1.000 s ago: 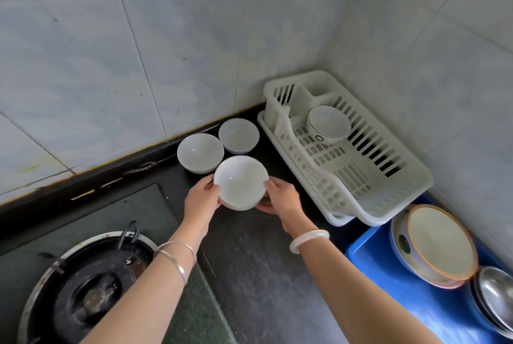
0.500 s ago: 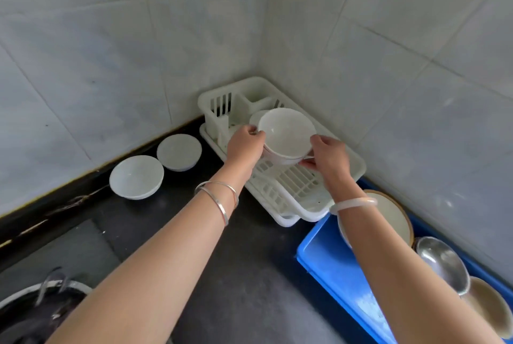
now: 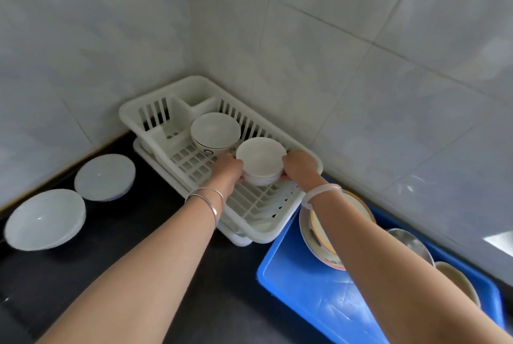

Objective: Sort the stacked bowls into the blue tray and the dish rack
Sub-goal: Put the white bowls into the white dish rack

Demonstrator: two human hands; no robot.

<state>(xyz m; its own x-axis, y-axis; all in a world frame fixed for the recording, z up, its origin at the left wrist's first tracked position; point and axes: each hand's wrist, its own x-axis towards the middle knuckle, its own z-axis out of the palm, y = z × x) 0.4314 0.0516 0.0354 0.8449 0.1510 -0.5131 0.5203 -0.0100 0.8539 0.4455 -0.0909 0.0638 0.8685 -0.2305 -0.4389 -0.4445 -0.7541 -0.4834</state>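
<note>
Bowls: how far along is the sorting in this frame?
Done: one patterned bowl sits in the dish rack, and larger dishes lie in the blue tray. In hand: the left hand and right hand grip a white bowl low in the rack, not yet released. Left: a nearer bowl and a farther bowl wait on the counter.

Soft, cool daylight; wide-angle view with smeared edges.
Light is even and bluish, shadows faint: only a soft dark band under the dish rack (image 3: 155, 94). Bright glare patches sit on the wall tiles (image 3: 497, 242) by the worktop's (image 3: 144, 210) right edge, and a pale sheen streaks the blue tray (image 3: 327, 302). The held bowl (image 3: 261, 159) is fairly sharp; the two bowls (image 3: 45, 218) at the left edge are blurred. Tile lines bend outward.
</note>
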